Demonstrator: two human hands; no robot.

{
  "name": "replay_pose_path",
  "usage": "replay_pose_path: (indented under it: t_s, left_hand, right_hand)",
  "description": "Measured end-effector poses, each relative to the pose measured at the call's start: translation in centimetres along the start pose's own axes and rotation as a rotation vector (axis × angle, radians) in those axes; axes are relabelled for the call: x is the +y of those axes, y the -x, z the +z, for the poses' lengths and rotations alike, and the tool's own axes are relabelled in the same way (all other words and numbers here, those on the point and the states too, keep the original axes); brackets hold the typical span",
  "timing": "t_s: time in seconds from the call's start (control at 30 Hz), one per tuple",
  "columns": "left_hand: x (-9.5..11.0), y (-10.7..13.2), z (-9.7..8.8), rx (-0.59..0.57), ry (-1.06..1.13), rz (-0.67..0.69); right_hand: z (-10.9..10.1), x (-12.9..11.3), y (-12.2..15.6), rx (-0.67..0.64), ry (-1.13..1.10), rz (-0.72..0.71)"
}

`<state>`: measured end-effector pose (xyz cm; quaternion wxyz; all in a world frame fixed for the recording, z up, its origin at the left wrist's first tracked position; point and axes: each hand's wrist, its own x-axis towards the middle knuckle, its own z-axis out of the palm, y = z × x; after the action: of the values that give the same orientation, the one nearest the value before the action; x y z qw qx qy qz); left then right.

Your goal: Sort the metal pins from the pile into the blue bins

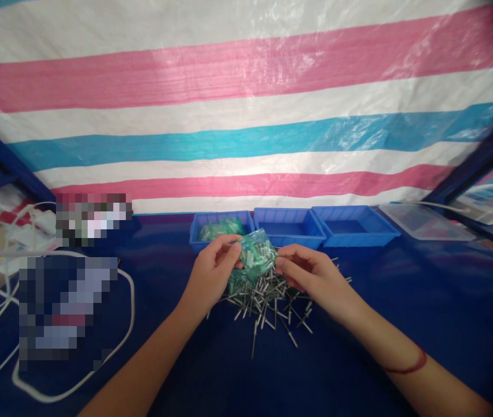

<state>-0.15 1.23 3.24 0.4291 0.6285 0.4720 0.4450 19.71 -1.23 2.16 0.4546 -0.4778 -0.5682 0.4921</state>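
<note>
Between my two hands hangs a small green-tinted plastic bag (257, 253) with pale and metallic pieces inside. My left hand (217, 265) pinches its left edge between thumb and fingers. At the right edge, my right hand (309, 271) grips it the same way. Below the bag, a loose heap of metal pop rivets (268, 301) spreads over the dark blue table. Another green bag (238, 280) lies partly hidden under the held one. Behind my left hand, a blue bin (194, 231) contains several similar green bags (223, 228).
Two more blue bins, a middle one (289, 225) and a right one (354, 223), stand in the row. A translucent lid (426, 221) lies at the right. White cables (131, 301) loop over the table's left side. A striped sheet (246, 133) hangs behind.
</note>
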Motion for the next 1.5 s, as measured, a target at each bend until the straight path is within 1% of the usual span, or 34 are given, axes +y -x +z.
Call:
replay_pose_path:
  t_s: [0.17, 0.27, 0.37, 0.47, 0.53, 0.63, 0.7, 0.8, 0.83, 0.9, 0.93, 1.0, 1.1, 1.13, 1.2, 1.23, 1.3, 1.37, 1.43, 1.5]
  left_hand:
    - [-0.3, -0.1, -0.3, 0.016, -0.123, 0.083]
    - [-0.1, 0.0, -0.5, -0.047, -0.149, 0.101]
    - [0.2, 0.1, -0.5, -0.128, -0.092, 0.069]
    - [0.4, 0.1, -0.4, -0.16, -0.054, 0.039]
    - [0.2, 0.1, -0.3, -0.161, -0.049, 0.036]
    - [-0.3, 0.1, -0.1, -0.134, -0.017, 0.018]
    - [-0.4, 0.2, 0.2, -0.126, -0.01, -0.015]
    - [-0.2, 0.3, 0.4, -0.146, -0.022, -0.043]
    - [0.0, 0.2, 0.3, -0.155, -0.024, -0.041]
    - [0.4, -0.3, -0.5, -0.134, -0.027, -0.029]
    - [0.6, -0.6, -1.2, -0.104, -0.035, -0.024]
    - [0.8, -1.7, -3.0, 0.019, -0.058, -0.014]
    - [0.4, -3.5, -6.2, 0.231, -0.198, 0.027]
    - [0.0, -4.0, -7.0, 0.271, -0.251, 0.035]
    - [-0.9, -4.7, -8.0, 0.289, -0.306, 0.027]
    - [-1.3, -4.8, -8.1, 0.28, -0.335, 0.023]
    - [-1.9, -4.9, -7.8, 0.232, -0.438, 0.001]
    - [-2.1, -4.6, -7.0, 0.196, -0.616, 0.007]
    - [-1.8, -4.2, -6.2, 0.18, -0.835, 0.094]
    - [-1.2, -3.8, -5.6, 0.191, -1.014, 0.231]
  right_hand:
    - [0.2, -0.3, 0.1, 0.057, -0.096, 0.034]
    - [0.0, -0.4, 0.2, 0.082, -0.127, 0.027]
    - [-0.2, -0.2, 0.1, 0.118, -0.112, -0.031]
    - [-0.3, -0.1, 0.0, 0.149, -0.074, -0.088]
    - [-0.3, -0.2, 0.0, 0.159, -0.055, -0.122]
    - [-0.2, -0.4, 0.1, 0.167, -0.034, -0.153]
    - [-0.3, -0.4, 0.1, 0.17, -0.019, -0.149]
    - [-0.3, -0.4, 0.1, 0.173, 0.005, -0.132]
    - [-0.3, -0.4, 0.1, 0.178, 0.008, -0.126]
    - [-0.4, -0.3, 0.1, 0.187, -0.001, -0.118]
    - [-0.4, -0.3, 0.1, 0.189, -0.011, -0.115]
    - [-0.5, -0.3, 0.1, 0.192, -0.027, -0.112]
    - [-0.6, -0.5, 0.1, 0.189, -0.032, -0.113]
    - [-0.6, -0.6, 0.1, 0.184, -0.033, -0.115]
    - [-0.6, -0.6, 0.1, 0.167, -0.03, -0.122]
    - [-0.6, -0.6, 0.1, 0.156, -0.024, -0.126]
    - [-0.6, -0.5, 0.1, 0.151, 0.0, -0.128]
    - [-0.8, -0.4, 0.1, 0.162, 0.043, -0.115]
    - [-1.0, -0.1, 0.0, 0.178, 0.115, -0.104]
    - [-1.3, 0.2, -0.2, 0.179, 0.203, -0.108]
